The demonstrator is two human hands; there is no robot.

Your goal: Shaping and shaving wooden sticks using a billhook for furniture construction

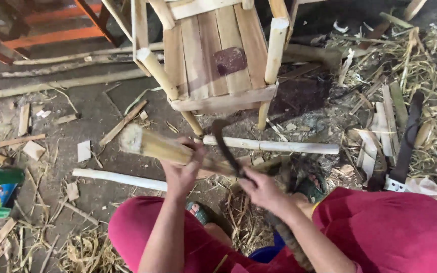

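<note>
— What does the left hand [182,169] have?

— Its fingers are wrapped tight around a pale, split bamboo piece with a frayed end [150,145], which slants up and away to that hand's left.

— And the right hand [261,189]?

— It is closed on the handle of a dark curved blade [223,144], whose edge rests against the bamboo just right of the left hand.

— What lies beyond them?

— A small unfinished wooden chair [218,55] stands just past both hands, with a peeled pale stick [274,146] on the ground between.
</note>
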